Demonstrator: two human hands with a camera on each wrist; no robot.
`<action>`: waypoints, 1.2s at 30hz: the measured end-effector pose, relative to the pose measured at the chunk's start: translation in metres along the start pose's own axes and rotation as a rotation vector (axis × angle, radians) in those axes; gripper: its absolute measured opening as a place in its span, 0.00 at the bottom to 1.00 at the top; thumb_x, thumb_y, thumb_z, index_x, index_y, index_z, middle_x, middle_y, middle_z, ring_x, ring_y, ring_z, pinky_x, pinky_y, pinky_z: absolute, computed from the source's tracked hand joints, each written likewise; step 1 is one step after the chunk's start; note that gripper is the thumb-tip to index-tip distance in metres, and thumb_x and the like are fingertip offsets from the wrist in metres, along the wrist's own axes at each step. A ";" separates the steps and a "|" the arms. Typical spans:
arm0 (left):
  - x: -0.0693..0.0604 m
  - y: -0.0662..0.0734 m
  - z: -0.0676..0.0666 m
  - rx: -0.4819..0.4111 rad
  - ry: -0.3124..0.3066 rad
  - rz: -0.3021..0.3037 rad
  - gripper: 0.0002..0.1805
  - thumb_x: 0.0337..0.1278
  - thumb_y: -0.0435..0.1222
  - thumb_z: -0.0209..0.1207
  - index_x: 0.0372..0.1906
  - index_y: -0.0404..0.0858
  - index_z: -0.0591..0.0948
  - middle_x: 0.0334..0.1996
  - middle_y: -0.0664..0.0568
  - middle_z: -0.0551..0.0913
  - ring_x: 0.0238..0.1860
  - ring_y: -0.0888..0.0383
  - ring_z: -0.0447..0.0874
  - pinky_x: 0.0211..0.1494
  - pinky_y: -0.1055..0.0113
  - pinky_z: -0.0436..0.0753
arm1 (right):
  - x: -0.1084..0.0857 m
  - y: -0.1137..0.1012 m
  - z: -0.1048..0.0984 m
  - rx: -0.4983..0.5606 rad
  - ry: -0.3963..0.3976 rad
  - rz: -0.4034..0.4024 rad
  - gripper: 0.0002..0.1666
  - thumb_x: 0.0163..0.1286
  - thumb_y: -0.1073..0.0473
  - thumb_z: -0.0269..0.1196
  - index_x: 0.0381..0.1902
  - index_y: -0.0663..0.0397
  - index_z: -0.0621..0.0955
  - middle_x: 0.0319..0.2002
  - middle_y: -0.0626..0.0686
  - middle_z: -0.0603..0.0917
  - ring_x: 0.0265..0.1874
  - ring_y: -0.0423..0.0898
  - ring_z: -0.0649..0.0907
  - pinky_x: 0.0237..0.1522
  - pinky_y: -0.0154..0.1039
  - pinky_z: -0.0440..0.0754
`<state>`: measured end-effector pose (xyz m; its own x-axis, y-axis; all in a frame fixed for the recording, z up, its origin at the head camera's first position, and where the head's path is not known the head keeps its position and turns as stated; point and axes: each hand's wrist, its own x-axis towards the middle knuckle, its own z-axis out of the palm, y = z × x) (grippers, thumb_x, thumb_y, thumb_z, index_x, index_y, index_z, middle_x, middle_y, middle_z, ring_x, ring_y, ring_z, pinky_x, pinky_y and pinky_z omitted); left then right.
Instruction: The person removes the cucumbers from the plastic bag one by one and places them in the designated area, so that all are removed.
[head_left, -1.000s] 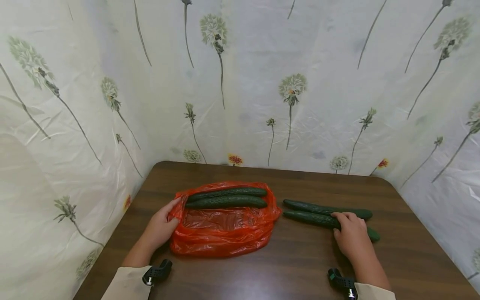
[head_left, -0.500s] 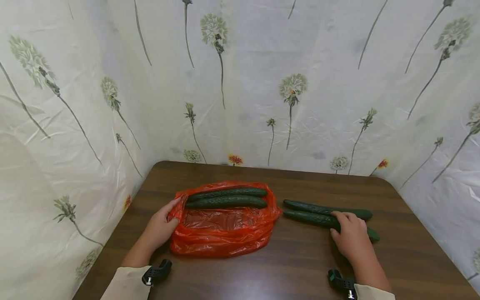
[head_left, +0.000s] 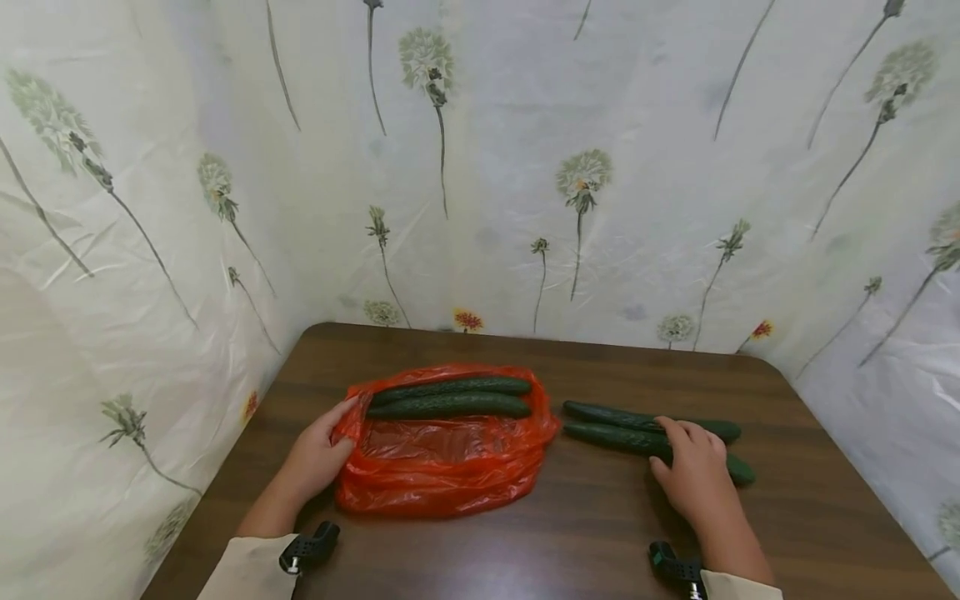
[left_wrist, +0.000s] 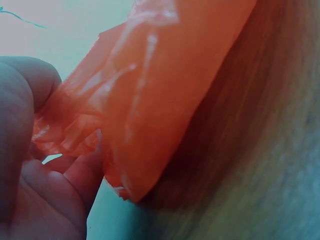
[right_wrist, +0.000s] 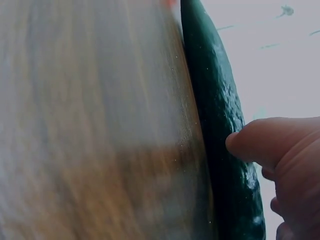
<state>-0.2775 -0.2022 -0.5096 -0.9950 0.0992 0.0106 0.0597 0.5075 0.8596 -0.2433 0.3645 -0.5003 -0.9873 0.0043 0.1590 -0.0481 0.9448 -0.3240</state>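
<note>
An open red plastic bag (head_left: 442,483) lies on the table's left half, with two cucumbers (head_left: 450,406) side by side in its back part. The left hand (head_left: 317,454) pinches the bag's left edge; the left wrist view has the film (left_wrist: 150,100) between thumb and fingers. Two more cucumbers (head_left: 611,437) lie on the table right of the bag. Over them is the right hand (head_left: 697,475), its fingers across the nearer one. In the right wrist view the thumb touches the side of a cucumber (right_wrist: 215,100); its fingertips are hidden behind it.
The brown wooden table (head_left: 495,550) has rounded back corners. Behind it and on both sides hangs a pale sheet (head_left: 495,167) printed with dandelions. A black device (head_left: 310,546) is strapped at each wrist.
The right hand has shifted slightly left along the nearer loose cucumber, its thumb further out. The left hand keeps its hold on the bag, and the cucumbers stay where they were.
</note>
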 end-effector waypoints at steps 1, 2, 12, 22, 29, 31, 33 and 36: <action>0.000 0.000 0.000 0.000 -0.003 0.005 0.36 0.70 0.33 0.54 0.81 0.50 0.65 0.79 0.40 0.65 0.76 0.40 0.69 0.75 0.42 0.70 | 0.000 -0.001 -0.001 -0.001 0.006 0.000 0.42 0.69 0.59 0.70 0.76 0.62 0.66 0.69 0.76 0.66 0.68 0.77 0.60 0.66 0.76 0.56; 0.001 0.001 0.000 0.000 -0.003 0.005 0.36 0.70 0.34 0.55 0.81 0.51 0.65 0.79 0.40 0.65 0.75 0.41 0.69 0.75 0.42 0.71 | 0.000 -0.002 -0.001 -0.002 0.009 -0.002 0.42 0.69 0.59 0.70 0.76 0.62 0.66 0.69 0.76 0.66 0.68 0.77 0.61 0.66 0.75 0.57; 0.001 0.000 0.001 -0.008 -0.006 0.005 0.36 0.71 0.33 0.55 0.81 0.50 0.65 0.78 0.40 0.66 0.73 0.42 0.71 0.75 0.42 0.71 | 0.001 -0.010 -0.005 -0.006 -0.039 -0.017 0.42 0.69 0.58 0.70 0.76 0.61 0.67 0.69 0.76 0.66 0.68 0.77 0.62 0.66 0.75 0.57; -0.003 -0.006 0.002 -0.014 -0.004 0.010 0.37 0.68 0.31 0.54 0.81 0.50 0.65 0.79 0.40 0.66 0.75 0.42 0.68 0.77 0.41 0.68 | 0.000 -0.026 0.001 -0.007 -0.029 -0.058 0.40 0.69 0.58 0.70 0.75 0.59 0.69 0.69 0.74 0.69 0.67 0.78 0.63 0.62 0.78 0.66; -0.001 -0.006 0.002 -0.018 0.001 0.000 0.37 0.69 0.32 0.54 0.81 0.51 0.65 0.79 0.40 0.65 0.76 0.40 0.68 0.77 0.40 0.68 | 0.005 -0.040 0.006 -0.012 -0.013 -0.088 0.40 0.70 0.58 0.70 0.75 0.58 0.69 0.69 0.71 0.70 0.67 0.77 0.64 0.63 0.77 0.68; 0.000 -0.005 0.001 -0.015 -0.002 0.002 0.37 0.69 0.32 0.54 0.82 0.51 0.65 0.79 0.40 0.65 0.76 0.40 0.68 0.77 0.40 0.68 | 0.006 -0.044 0.008 -0.016 -0.012 -0.100 0.40 0.69 0.58 0.70 0.75 0.58 0.69 0.69 0.71 0.70 0.67 0.77 0.65 0.63 0.77 0.69; 0.001 -0.005 0.001 -0.013 -0.001 0.002 0.37 0.69 0.32 0.54 0.81 0.51 0.65 0.79 0.41 0.65 0.76 0.40 0.67 0.77 0.40 0.67 | 0.007 -0.047 0.009 -0.020 -0.004 -0.111 0.40 0.69 0.58 0.71 0.75 0.58 0.70 0.68 0.71 0.71 0.67 0.76 0.67 0.63 0.76 0.69; 0.002 -0.003 0.000 -0.017 -0.008 0.008 0.37 0.69 0.32 0.54 0.82 0.51 0.65 0.80 0.41 0.65 0.77 0.41 0.67 0.77 0.41 0.67 | 0.010 -0.051 0.010 -0.023 0.005 -0.123 0.40 0.68 0.58 0.72 0.75 0.57 0.71 0.68 0.70 0.72 0.67 0.75 0.69 0.63 0.76 0.70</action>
<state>-0.2798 -0.2032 -0.5123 -0.9938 0.1103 0.0134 0.0663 0.4916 0.8683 -0.2521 0.3127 -0.4917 -0.9734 -0.1105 0.2009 -0.1651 0.9456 -0.2801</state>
